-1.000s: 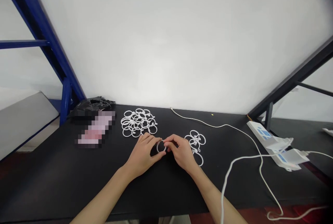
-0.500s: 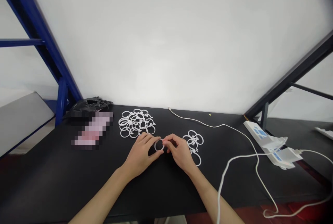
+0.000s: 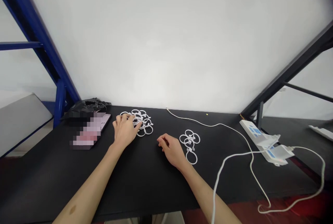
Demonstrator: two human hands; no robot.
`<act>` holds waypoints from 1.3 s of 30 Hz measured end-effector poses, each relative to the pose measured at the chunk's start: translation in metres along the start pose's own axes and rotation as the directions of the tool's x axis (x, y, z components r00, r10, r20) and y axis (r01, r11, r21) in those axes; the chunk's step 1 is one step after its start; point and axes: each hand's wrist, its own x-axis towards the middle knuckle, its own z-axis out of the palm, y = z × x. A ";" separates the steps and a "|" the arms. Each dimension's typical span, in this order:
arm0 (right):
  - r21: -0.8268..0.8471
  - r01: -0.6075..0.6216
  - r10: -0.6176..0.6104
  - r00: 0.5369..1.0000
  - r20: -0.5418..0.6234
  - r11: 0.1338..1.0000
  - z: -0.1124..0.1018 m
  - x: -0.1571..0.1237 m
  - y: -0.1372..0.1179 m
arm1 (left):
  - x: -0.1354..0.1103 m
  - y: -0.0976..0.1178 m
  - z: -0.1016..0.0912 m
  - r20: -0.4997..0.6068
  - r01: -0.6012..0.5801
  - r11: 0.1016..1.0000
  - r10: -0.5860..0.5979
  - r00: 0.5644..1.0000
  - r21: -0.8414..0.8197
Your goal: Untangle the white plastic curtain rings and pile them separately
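Observation:
My left hand [image 3: 124, 130] lies on the near edge of a heap of white plastic rings [image 3: 142, 121], fingers stretched out over them with the tips touching the rings. My right hand [image 3: 171, 149] rests on the black table [image 3: 145, 179] with its fingers curled in loosely. What they hold, if anything, is hidden. Just right of that hand is a small cluster of linked white rings [image 3: 189, 141], apart from the fingers.
A blurred pink flat item [image 3: 90, 131] and a crumpled black bag [image 3: 87, 106] lie at the back left. A white cable [image 3: 229, 158] loops across the right side to a white power strip [image 3: 262, 142]. A blue frame [image 3: 58, 92] stands left.
Both hands held one white ring between them at the table's middle. They have parted: my left hand moved back and left onto the ring heap, while my right hand stayed and curled.

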 end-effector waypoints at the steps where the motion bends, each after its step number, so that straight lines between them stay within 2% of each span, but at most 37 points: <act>1: 0.001 0.002 -0.002 1.000 -0.002 1.000 0.000 0.000 0.000 | 0.003 0.001 0.001 0.001 -0.005 1.000 0.005 1.000 0.016; 5: 0.004 0.023 -0.023 1.000 -0.017 1.000 0.001 0.000 0.002 | 0.003 -0.004 0.002 -0.064 -0.078 0.997 0.077 0.995 -0.004; 10: -0.024 0.096 -0.098 0.994 -0.053 0.995 0.003 -0.004 0.001 | -0.027 0.001 0.000 -0.243 -0.239 0.967 0.212 0.946 -0.087; 12: -0.093 0.146 -0.156 0.981 -0.114 0.985 -0.004 -0.007 0.001 | -0.046 0.011 0.000 -0.268 -0.386 0.915 0.345 0.899 -0.119; 14: -0.233 0.170 -0.219 0.955 -0.201 0.957 -0.017 -0.012 0.004 | -0.064 0.023 0.001 -0.223 -0.562 0.813 0.526 0.821 -0.151; 16: -0.402 0.114 -0.255 0.914 -0.316 0.909 -0.037 -0.017 0.011 | -0.078 0.032 0.003 -0.152 -0.686 0.706 0.669 0.728 -0.179; 18: -0.524 0.007 -0.240 0.894 -0.378 0.852 -0.058 -0.023 0.024 | -0.085 0.037 0.005 -0.097 -0.721 0.663 0.719 0.688 -0.201; 19: -0.557 -0.033 -0.213 0.904 -0.371 0.830 -0.067 -0.027 0.031 | -0.086 0.038 0.005 -0.078 -0.718 0.664 0.721 0.689 -0.209; 22: -0.617 0.007 -0.140 0.976 -0.167 0.787 -0.080 -0.035 0.050 | -0.085 0.037 0.007 -0.040 -0.694 0.685 0.705 0.708 -0.220; 25: -0.590 0.029 -0.148 0.977 -0.156 0.807 -0.079 -0.039 0.058 | -0.084 0.035 0.008 -0.030 -0.689 0.690 0.701 0.712 -0.220; 29: -0.547 0.079 -0.194 0.968 -0.157 0.834 -0.069 -0.030 0.051 | -0.086 0.034 0.009 -0.037 -0.690 0.689 0.701 0.712 -0.222; 35: -0.569 0.241 -0.270 0.962 0.034 0.786 -0.053 0.003 0.030 | -0.085 0.035 0.008 -0.067 -0.685 0.690 0.691 0.719 -0.232; 39: -0.615 0.247 -0.274 0.960 0.051 0.749 -0.040 0.022 0.024 | -0.085 0.035 0.008 -0.081 -0.701 0.682 0.702 0.707 -0.209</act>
